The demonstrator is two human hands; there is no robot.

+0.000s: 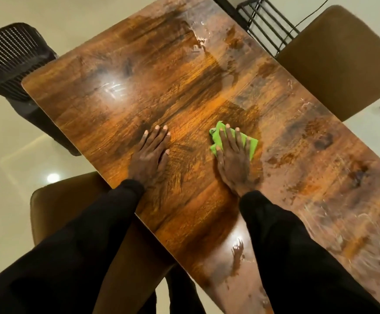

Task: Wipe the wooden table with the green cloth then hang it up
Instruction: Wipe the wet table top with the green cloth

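**Listener:** Where is the green cloth?

**Me:** The green cloth [216,138] lies flat on the wooden table [139,91], about the middle of its top. My right hand [233,159] presses down on it, palm flat, fingers straight and slightly spread. Bright green edges show past my fingertips and on both sides of the hand.

**Listener:** And your other hand?

**Me:** My left hand [151,155] rests flat on the table's bare wood, near the cloth on its left and not touching it. Its fingers are straight and close together, and it holds nothing. Both arms reach in over the table's near edge in black sleeves [297,257].

**Listener:** What does the table look like?

**Me:** It is a long top of dark brown wood grain with rounded corners, running slantwise across the view. The part of the table right of the cloth is covered in pale wet smears [347,223]. The part left of it looks darker and glossy, with a bright patch of reflected light.

**Listener:** What stands around the table?

**Me:** A brown padded chair [48,211] sits at the table's near edge, under my left arm. A second brown chair [343,64] stands at the table's far side. A black mesh chair [10,55] stands at the table's left end. A black wire rack [263,26] stands beyond the table's far corner. Under the table spreads a pale, glossy floor [3,155].
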